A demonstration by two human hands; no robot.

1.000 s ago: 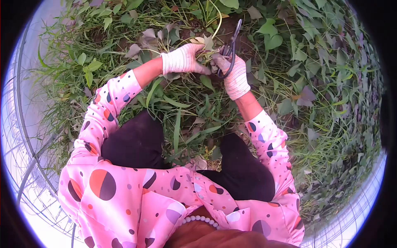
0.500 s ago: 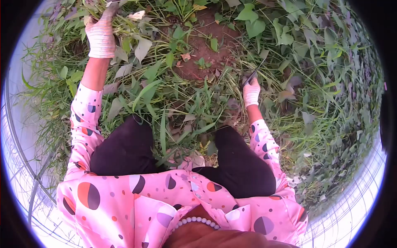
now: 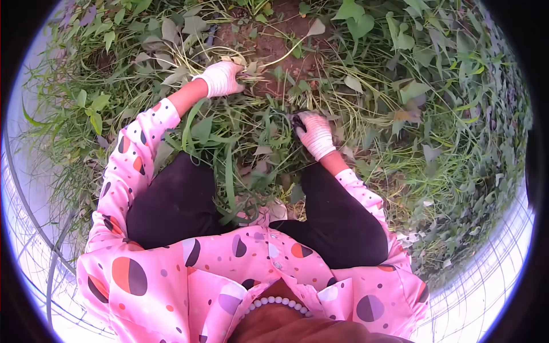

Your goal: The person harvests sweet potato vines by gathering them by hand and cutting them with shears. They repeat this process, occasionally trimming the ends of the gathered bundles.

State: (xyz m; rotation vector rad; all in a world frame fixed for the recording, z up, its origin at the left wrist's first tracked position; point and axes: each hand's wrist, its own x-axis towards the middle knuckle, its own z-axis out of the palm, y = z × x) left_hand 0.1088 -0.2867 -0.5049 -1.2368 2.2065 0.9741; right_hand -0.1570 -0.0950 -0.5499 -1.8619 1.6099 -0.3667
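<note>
My left hand, in a pale striped glove, is closed around a bunch of leafy vine stems just below the patch of bare soil. Leaves trail from the bunch to both sides. My right hand, gloved the same way, sits lower and to the right, low over the grass. Its fingers wrap round the dark handle of a thin-bladed cutting tool. The blade seems to point left into the grass, where most of it is hidden. The two hands are apart.
Reddish bare soil lies ahead, ringed by vines and grass. Dense broad-leaved vines cover the right side. My dark-trousered knees flank tall grass blades. Pale sheeting runs along the left edge.
My left hand has come down and right from the upper left, still gripping vine stems. My right hand has moved left, and the tool has swung from pointing up-right to pointing left.
</note>
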